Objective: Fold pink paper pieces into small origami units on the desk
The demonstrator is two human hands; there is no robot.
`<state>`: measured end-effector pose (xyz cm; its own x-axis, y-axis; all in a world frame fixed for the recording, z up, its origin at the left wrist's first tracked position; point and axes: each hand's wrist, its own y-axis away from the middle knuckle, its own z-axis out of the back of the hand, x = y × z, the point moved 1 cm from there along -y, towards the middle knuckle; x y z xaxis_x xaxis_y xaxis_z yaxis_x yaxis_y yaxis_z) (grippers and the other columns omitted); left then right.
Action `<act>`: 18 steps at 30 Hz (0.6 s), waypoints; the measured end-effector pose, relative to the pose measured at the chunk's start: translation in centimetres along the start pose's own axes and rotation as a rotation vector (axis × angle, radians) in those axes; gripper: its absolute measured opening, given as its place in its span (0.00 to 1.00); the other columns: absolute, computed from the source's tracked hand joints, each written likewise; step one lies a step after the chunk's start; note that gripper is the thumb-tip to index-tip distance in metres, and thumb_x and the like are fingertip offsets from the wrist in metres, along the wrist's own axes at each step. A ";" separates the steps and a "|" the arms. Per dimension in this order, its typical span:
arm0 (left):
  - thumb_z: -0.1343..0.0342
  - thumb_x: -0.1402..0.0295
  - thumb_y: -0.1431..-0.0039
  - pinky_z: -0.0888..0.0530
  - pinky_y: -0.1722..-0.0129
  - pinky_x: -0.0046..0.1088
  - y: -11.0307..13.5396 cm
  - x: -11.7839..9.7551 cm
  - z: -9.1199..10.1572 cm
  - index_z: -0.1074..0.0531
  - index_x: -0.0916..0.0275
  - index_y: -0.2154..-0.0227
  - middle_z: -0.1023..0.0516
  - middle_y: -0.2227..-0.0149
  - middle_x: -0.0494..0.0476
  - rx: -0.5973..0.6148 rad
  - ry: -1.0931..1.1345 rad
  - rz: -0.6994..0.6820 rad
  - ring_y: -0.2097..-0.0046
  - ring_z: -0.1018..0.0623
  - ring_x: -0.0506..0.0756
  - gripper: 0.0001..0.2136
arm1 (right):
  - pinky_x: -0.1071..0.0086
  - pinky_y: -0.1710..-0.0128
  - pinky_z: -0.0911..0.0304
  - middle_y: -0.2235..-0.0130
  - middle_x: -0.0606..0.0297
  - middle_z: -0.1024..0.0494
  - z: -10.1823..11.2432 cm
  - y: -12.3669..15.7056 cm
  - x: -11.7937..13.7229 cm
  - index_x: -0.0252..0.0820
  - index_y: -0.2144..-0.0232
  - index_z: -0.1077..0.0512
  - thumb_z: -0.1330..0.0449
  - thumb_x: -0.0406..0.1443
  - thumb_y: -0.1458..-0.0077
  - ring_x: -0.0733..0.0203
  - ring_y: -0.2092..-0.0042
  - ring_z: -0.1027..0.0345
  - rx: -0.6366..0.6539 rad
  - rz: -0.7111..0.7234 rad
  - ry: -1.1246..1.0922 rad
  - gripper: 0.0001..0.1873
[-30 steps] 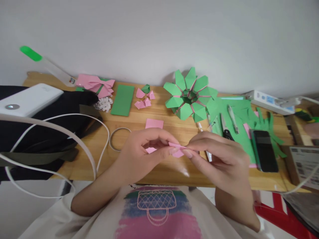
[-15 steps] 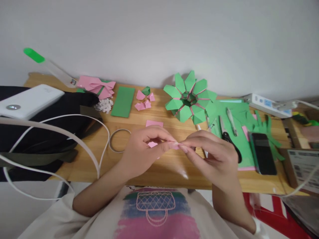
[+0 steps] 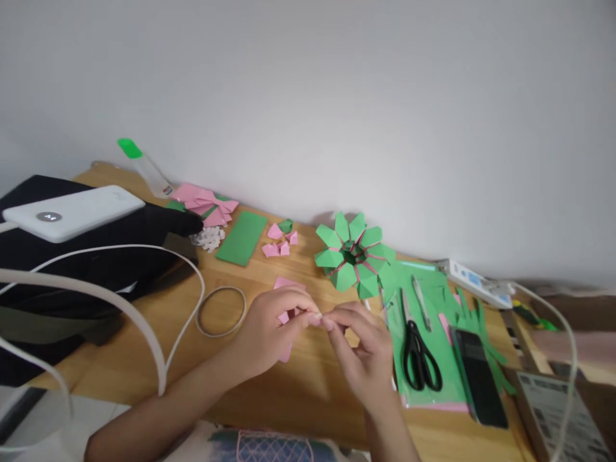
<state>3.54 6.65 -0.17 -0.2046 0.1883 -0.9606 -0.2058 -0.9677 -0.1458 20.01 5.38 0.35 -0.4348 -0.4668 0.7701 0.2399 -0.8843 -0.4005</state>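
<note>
My left hand [image 3: 267,330] and my right hand [image 3: 363,353] meet fingertip to fingertip low over the table. Both are closed in a pinch on a small piece of pink paper [image 3: 321,319], nearly all hidden by the fingers. Pink paper [image 3: 289,282] shows just beyond my left hand, and more pink [image 3: 285,354] peeks out below it. Farther back lie small folded pink pieces [image 3: 276,249] and a folded green piece [image 3: 285,225]. A ring of green and pink folded paper petals [image 3: 344,277] stands near the wall.
Right: black-handled scissors [image 3: 421,366], a pen-like tool [image 3: 421,303] and a phone [image 3: 479,378] on green paper [image 3: 450,385]; a power strip [image 3: 474,282] behind. Left: a tape ring [image 3: 198,314], green paper [image 3: 243,237], white cables [image 3: 120,308], a power bank [image 3: 81,208] on dark cloth [image 3: 158,221].
The camera view has tilted up and turned, so the table sits lower in the picture. Both hands keep their fingertips together, and the pink strip between them shows less.
</note>
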 end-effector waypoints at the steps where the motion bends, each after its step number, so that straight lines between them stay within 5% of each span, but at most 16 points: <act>1: 0.45 0.70 0.42 0.32 0.69 0.25 0.1 0.2 0.1 0.25 0.63 0.76 0.22 0.75 0.52 -0.008 0.007 0.012 0.70 0.25 0.51 0.08 | 0.70 0.74 0.36 0.73 0.64 0.26 -0.3 -0.1 0.0 0.42 0.69 0.26 0.42 0.29 0.43 0.63 0.72 0.32 0.001 -0.006 -0.004 0.06; 18: 0.39 0.62 0.53 0.26 0.66 0.28 1.8 7.1 4.8 0.21 0.61 0.77 0.18 0.73 0.56 -0.211 0.153 0.353 0.68 0.20 0.56 0.08 | 0.72 0.75 0.41 0.78 0.66 0.25 -8.4 -2.0 -3.3 0.42 0.76 0.21 0.36 0.37 0.50 0.66 0.76 0.36 0.099 -0.282 -0.275 0.06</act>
<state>-2.88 7.08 -6.11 -0.0802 -0.1715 -0.9819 0.0551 -0.9843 0.1674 13.66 8.61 -5.61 -0.2501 -0.1736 0.9525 0.2328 -0.9657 -0.1149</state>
